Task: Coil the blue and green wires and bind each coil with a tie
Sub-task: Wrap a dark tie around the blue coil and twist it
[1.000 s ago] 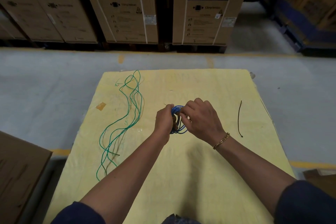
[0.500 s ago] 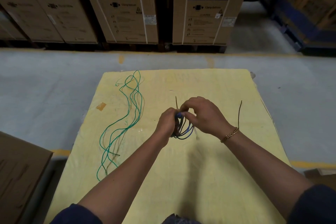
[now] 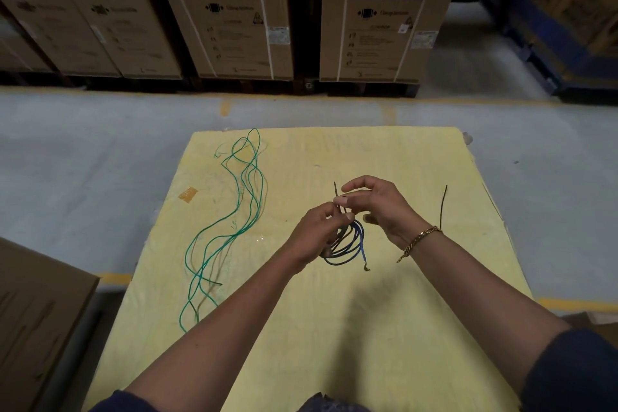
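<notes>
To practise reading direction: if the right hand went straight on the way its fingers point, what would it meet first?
Probably the black tie standing up from the left hand; depth is unclear.

Pale yellow padded tabletop (image 3: pixel 334 328). On it: loose green wire (image 3: pixel 230 237) sprawled left; brown tape patch (image 3: pixel 188 193) beside; thin black tie (image 3: pixel 442 207) right.

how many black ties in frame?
2. One tie sticks up from the blue coil that the left hand holds, beside the right hand. The spare tie lies on the yellow table, right of the right hand. More may hide under the hands.
</notes>
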`<action>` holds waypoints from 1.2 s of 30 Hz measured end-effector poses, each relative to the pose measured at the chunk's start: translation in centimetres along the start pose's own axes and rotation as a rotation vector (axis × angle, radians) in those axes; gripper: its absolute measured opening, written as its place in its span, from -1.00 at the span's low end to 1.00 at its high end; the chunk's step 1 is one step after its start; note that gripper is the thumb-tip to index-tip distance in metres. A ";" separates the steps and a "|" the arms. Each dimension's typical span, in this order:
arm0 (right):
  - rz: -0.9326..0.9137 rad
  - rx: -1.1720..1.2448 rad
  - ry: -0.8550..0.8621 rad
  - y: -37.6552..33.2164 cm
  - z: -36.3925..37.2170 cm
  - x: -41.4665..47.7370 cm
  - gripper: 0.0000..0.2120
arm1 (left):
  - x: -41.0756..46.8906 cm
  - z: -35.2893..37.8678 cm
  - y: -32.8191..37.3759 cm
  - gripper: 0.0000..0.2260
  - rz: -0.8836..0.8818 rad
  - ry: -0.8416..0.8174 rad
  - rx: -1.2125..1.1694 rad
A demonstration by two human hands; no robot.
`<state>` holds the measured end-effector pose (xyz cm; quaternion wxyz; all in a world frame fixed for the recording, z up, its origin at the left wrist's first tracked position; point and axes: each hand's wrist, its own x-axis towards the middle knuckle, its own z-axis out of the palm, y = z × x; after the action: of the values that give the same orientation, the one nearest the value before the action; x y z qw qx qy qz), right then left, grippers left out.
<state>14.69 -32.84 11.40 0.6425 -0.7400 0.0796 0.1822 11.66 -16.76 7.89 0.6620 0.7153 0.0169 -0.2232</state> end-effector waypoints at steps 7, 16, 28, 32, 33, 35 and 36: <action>0.071 0.250 0.006 1.5 -1.0 0.3 -0.82 | -0.8 -0.3 0.7 -0.70 -0.024 -0.098 -0.076; -0.031 0.183 -0.207 2.2 -0.6 -0.1 -0.85 | -1.3 -0.4 1.0 -0.82 -0.006 -0.139 -0.126; -0.163 -0.239 -0.226 1.7 -0.9 -0.2 -0.90 | -0.8 -0.9 1.0 -0.85 -0.064 -0.089 -0.115; -0.180 -0.200 -0.150 2.1 -0.3 -0.4 -0.91 | -0.7 -0.5 1.2 -0.92 -0.027 0.031 -0.023; -0.180 -0.157 -0.128 2.2 -0.1 -0.5 -0.92 | -0.7 -0.4 1.2 -0.91 -0.006 0.048 -0.016; -0.178 -0.090 -0.091 2.3 0.0 -0.8 -0.92 | -0.7 -0.3 1.2 -0.89 0.012 0.061 -0.035; -0.177 -0.075 -0.070 2.3 0.1 -0.9 -0.91 | -0.8 -0.3 1.2 -0.88 0.013 0.066 -0.049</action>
<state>13.01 -33.19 9.56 0.6303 -0.7609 -0.0153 0.1533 11.42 -16.39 9.29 0.6800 0.7058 0.0396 -0.1946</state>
